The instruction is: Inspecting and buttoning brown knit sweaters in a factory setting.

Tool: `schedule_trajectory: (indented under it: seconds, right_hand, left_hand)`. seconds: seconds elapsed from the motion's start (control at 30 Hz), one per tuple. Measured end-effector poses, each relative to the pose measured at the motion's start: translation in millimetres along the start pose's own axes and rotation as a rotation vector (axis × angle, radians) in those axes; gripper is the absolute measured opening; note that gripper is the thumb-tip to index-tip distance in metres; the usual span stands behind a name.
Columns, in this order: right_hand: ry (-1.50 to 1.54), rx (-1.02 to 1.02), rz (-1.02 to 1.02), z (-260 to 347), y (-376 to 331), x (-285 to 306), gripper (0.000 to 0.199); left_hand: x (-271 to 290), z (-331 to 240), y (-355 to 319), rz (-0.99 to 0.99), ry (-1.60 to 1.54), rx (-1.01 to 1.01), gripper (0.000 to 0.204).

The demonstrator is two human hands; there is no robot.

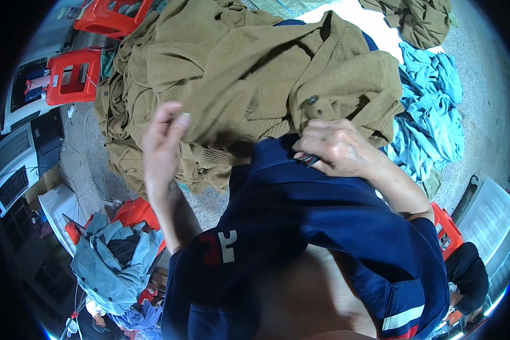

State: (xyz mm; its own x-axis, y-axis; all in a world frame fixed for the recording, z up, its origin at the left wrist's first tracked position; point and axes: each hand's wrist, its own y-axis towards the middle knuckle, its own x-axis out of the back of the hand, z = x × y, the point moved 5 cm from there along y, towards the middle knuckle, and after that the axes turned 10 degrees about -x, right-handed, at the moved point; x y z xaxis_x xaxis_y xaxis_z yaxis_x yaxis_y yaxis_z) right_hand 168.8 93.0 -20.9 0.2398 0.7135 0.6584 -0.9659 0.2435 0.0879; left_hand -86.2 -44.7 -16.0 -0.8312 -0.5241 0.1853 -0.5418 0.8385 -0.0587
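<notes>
A brown knitted cardigan lies spread over my lap and the pile before me, with a dark button and ribbed edges showing. My left hand is raised at the cardigan's left side, fingers apart, holding nothing that I can see. Close to my body, my right hand is closed at the cardigan's near edge. A small dark, partly shiny tool with a touch of red shows beneath its fingers; most of it is hidden in the palm.
More brown knitwear is heaped to the left, another brown bundle lies far right. Light blue knitwear is piled at the right. Red stools stand at the left. Grey-blue garments lie near lower left, beside people partly seen.
</notes>
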Motion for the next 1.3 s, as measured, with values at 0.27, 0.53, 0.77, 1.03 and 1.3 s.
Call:
schedule_trajectory:
  seconds: [0.27, 0.53, 0.77, 1.03, 1.3]
  right_hand:
    - [-0.372, -0.387, -0.358, -24.4, -35.5, 36.6, 0.054]
    - [-0.034, -0.654, -0.649, -70.9, -66.0, 109.2, 0.024]
    - [-0.517, -0.240, -0.970, 4.4, -148.4, 204.0, 0.025]
    - [-0.389, -0.616, -0.557, -64.1, -144.9, 72.8, 0.055]
    - [-0.249, -0.565, -0.856, -106.0, -119.7, 51.0, 0.043]
  left_hand:
    - [33.0, -18.7, 26.0, -0.066, -0.405, -0.146, 0.021]
    - [113.7, -48.6, 116.1, -0.191, -0.336, -0.235, 0.019]
    - [194.9, -95.0, 133.6, -0.275, -0.332, -0.393, 0.028]
    - [84.0, 4.1, 78.4, 0.037, -0.164, 0.051, 0.019]
    - [73.2, 3.9, 53.3, -0.020, -0.326, 0.049, 0.028]
